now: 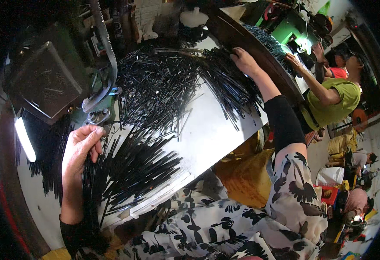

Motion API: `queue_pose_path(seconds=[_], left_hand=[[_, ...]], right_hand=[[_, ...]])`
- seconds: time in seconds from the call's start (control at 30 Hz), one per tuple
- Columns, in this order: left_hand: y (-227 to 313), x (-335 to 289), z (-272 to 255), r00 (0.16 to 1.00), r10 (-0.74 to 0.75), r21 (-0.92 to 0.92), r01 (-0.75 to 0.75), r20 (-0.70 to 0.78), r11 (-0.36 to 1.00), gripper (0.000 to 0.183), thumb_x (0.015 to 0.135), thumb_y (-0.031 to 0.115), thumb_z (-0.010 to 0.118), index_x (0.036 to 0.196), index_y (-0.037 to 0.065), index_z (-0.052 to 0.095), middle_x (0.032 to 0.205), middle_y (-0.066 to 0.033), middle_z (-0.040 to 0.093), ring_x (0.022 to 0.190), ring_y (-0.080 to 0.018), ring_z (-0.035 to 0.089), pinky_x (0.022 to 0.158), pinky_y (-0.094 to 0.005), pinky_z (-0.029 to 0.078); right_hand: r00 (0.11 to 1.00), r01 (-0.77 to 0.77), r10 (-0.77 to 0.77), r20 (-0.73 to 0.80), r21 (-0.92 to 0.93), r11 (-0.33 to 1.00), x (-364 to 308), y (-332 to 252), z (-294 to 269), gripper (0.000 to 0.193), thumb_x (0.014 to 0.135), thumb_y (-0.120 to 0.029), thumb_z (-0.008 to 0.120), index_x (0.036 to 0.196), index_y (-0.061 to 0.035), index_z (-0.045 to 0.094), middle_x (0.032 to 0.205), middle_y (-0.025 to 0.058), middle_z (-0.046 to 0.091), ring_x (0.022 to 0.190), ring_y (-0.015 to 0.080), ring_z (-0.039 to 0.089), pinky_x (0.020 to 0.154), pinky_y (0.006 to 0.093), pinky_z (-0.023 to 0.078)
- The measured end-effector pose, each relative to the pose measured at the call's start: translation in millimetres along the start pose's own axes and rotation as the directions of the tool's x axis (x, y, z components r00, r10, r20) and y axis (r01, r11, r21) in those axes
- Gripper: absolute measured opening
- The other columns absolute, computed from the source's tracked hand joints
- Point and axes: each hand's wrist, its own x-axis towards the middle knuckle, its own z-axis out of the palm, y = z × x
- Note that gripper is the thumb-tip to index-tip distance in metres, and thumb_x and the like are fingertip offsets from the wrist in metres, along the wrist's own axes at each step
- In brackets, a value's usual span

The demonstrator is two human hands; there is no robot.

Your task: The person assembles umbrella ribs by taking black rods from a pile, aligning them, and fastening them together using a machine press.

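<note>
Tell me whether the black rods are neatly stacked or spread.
Spread: the rods lie in loose heaps across the white tabletop, ends fanning apart.

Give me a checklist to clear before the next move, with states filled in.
1. Left hand beside the metal fixture: ok, thumb and finger pinched.
2. Something held in that pinch: cannot tell.
3. Right hand at the black rods: ok, at the heap's far right.
4. Right grip closed on rods: cannot tell.
5. Rods aligned: not ok, many cross.
6. Co-worker's hand apart from right hand: ok.
</note>
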Motion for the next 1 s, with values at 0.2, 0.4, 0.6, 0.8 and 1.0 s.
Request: queue_pose_path(seconds=[0.2,0.4,0.6,0.8,1.0], left_hand=[[-4.7,-0.6,0.8,1.000,-0.021,-0.011,0.021,-0.009,1.000,0.021,0.084,0.023,0.060,0.082,0.002,0.060,0.053,-0.0017,0.054,0.036,-0.0036,0.041,0.036,-0.0150,0.027],[-3.8,-2.7,-2.9,0.999,-0.015,0.014,0.016,-0.035,1.000,0.020,0.084,0.023,0.060,0.083,0.003,0.060,0.053,-0.0006,0.053,0.036,-0.0031,0.040,0.036,-0.0149,0.027],[-4.4,4.3,2.1,0.999,-0.016,0.006,0.016,-0.028,1.000,0.020,0.084,0.022,0.061,0.082,0.003,0.060,0.052,-0.0005,0.053,0.036,-0.0032,0.040,0.036,-0.0148,0.027],[-5.2,1.3,-0.3,0.998,-0.012,0.028,0.014,-0.068,1.000,0.021,0.084,0.024,0.061,0.082,0.002,0.060,0.052,0.0001,0.052,0.036,-0.0033,0.040,0.035,-0.0152,0.028],[-13.3,7.5,-4.5,0.997,-0.017,0.007,0.017,-0.074,1.000,0.021,0.084,0.023,0.060,0.083,0.002,0.061,0.052,0.0004,0.052,0.036,-0.0030,0.040,0.034,-0.0148,0.028]], right_hand=[[0.988,0.117,-0.093,-0.127,0.197,0.974,-6.2,-22.8,-19.1,0.033,0.086,-0.019,0.050,0.115,-0.0028,0.050,0.110,0.0193,0.056,0.102,0.0325,0.053,0.086,0.0360,0.042],[0.988,-0.002,0.064,-0.141,0.401,0.916,-18.3,-3.8,-60.6,0.035,0.088,-0.017,0.047,0.119,-0.0008,0.050,0.109,0.0143,0.059,0.099,0.0217,0.056,0.087,0.0300,0.041],[0.975,-0.219,0.201,0.091,0.289,0.932,-44.8,19.6,-43.3,0.034,0.089,-0.014,0.048,0.122,-0.0036,0.049,0.116,0.0098,0.056,0.108,0.0176,0.050,0.094,0.0264,0.036],[0.981,-0.162,0.193,-0.014,0.483,0.861,-63.0,3.3,-80.4,0.037,0.089,-0.017,0.050,0.123,-0.0036,0.048,0.122,0.0083,0.052,0.114,0.0185,0.046,0.096,0.0268,0.034],[0.967,-0.251,0.243,0.073,0.144,0.957,-99.1,4.6,-101.2,0.036,0.083,-0.018,0.056,0.117,-0.0039,0.053,0.108,0.0102,0.061,0.100,0.0194,0.057,0.085,0.0276,0.043]])
